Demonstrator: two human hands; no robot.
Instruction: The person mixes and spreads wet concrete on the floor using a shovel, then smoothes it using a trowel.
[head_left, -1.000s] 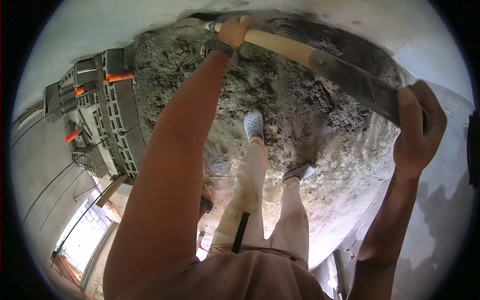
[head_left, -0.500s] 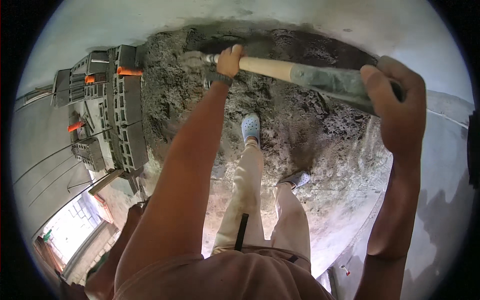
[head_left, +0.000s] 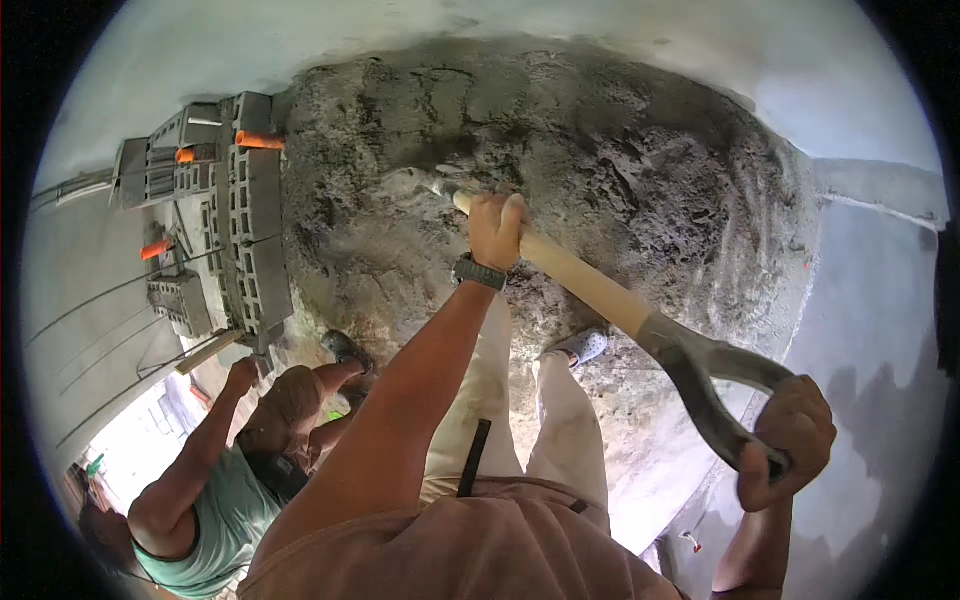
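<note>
A shovel [head_left: 590, 292] with a pale wooden shaft and a dark D-shaped handle slants across in front of me. My left hand [head_left: 496, 232], below a dark wristwatch [head_left: 480, 271], is wrapped round the shaft near the blade end. Around the crossbar of the D-handle my right hand [head_left: 795, 435] is closed, low at the right. The shovel's blade end [head_left: 408, 184] lies at the grey, wet-looking rough mix [head_left: 640, 170] spread over the ground; it blends with the mix, so its outline is hard to make out.
Hollow concrete blocks [head_left: 262, 230] are stacked at the left, with orange pipe pieces [head_left: 260, 140] among them. A person in a green sleeveless top [head_left: 215, 530] is close at my lower left. Grey walls [head_left: 870, 300] stand at the right and far side. A wooden piece [head_left: 210, 352] lies by the blocks.
The shovel has swung from nearly level to a steeper slant, its D-handle dropping toward me. Both hands moved nearer, still gripping. The other person has come further into view at the lower left.
</note>
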